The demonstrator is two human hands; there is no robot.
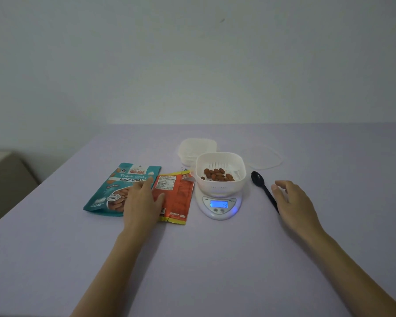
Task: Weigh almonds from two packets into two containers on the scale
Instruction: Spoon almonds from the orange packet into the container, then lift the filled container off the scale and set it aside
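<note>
The left hand (142,200) lies flat, palm down with fingers straight, across the seam where two packets meet. Its fingertips rest on the glossy teal pouch (108,191), which is printed with "Roasted Almonds", and its thumb lies on the crinkled orange foil packet (178,200) just to the right. Both packets lie flat on the table. The orange one is creased, and its torn top edge points toward the far side.

The right hand (290,202) hangs relaxed with loosely bent fingers and grips nothing. It sits over the near end of a black plastic spoon (258,179). Whether it touches the handle cannot be told. The spoon's oval bowl points away, toward the far side.

Between the hands stands a small white scale (220,210), rounded and smooth, with a lit blue display showing two digits. A square white container (220,160) with rounded corners and slotted walls sits on the scale. A shallow heap of brown almonds (217,175) lies in its bottom.

Just behind it, to the far left, a second container (197,147) of translucent plastic rests on the table. A thin translucent lid (264,156) lies flat at the far right.

Everything sits on a matte lavender table (215,271) that runs up to a plain pale wall.
</note>
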